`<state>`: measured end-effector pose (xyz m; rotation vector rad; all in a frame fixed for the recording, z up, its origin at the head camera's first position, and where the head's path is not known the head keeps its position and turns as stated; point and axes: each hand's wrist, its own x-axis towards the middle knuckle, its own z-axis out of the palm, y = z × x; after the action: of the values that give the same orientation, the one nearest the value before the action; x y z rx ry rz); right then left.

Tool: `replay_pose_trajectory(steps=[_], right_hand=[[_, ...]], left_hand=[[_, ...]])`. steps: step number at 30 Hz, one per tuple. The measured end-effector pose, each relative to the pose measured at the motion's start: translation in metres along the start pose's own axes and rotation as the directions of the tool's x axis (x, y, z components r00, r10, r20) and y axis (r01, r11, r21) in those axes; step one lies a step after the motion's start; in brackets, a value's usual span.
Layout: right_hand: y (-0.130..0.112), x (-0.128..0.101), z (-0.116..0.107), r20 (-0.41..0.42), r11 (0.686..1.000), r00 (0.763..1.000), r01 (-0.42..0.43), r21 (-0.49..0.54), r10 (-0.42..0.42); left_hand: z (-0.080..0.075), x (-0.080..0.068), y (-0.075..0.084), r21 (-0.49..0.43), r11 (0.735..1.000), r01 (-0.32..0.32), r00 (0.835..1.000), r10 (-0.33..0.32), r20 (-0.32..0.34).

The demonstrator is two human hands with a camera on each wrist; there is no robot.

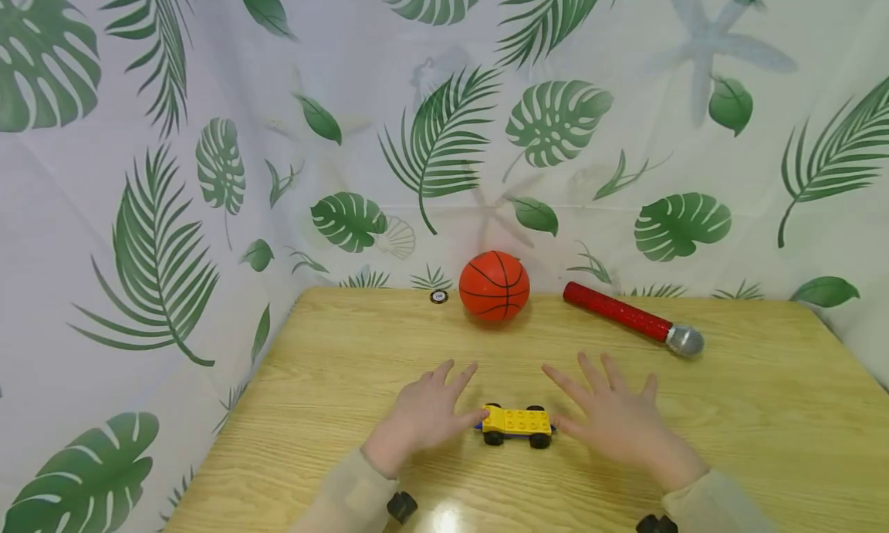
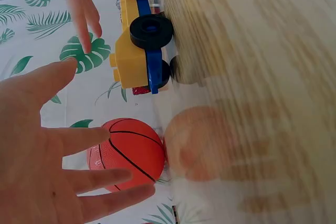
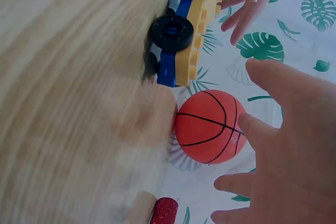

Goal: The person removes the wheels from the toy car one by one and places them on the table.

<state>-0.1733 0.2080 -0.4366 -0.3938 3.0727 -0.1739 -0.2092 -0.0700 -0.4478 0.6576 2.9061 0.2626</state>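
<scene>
I watch the left hand [image 1: 425, 414] and right hand [image 1: 620, 423], fingers [image 2: 116, 201] spread, flanking a yellow-and-blue plastic toy car [image 1: 517, 420] on the pale wooden desk [image 1: 340, 355].

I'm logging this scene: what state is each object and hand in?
Yellow-and-blue plastic toy car, upright, unheld
Round orange-red basketball, no visible dents
Red cylindrical microphone with silver head, lying down
Black-and-white round disc, flat
Left hand, open, fingers spread
Right hand, open, fingers spread
</scene>
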Motion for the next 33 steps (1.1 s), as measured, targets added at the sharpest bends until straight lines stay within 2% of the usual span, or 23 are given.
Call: replay_pose_trajectory(steps=[6, 14, 33], right_hand=[[-0.002, 0.0, 0.007, 0.055, 0.999, 0.998, 0.044, -0.014, -0.043], [-0.004, 0.001, 0.015, 0.132, 0.997, 0.988, 0.073, 0.032, -0.077], [-0.007, 0.017, 0.026, 0.134, 0.994, 0.988, 0.068, 0.081, -0.078]], left_hand=[[0.004, 0.001, 0.004, -0.028, 0.999, -0.042, 0.999, 0.042, 0.019], [0.011, 0.004, 0.008, -0.027, 0.998, -0.063, 0.996, 0.064, 0.056], [0.021, 0.008, 0.006, -0.027, 0.994, -0.109, 0.994, 0.109, 0.01]])
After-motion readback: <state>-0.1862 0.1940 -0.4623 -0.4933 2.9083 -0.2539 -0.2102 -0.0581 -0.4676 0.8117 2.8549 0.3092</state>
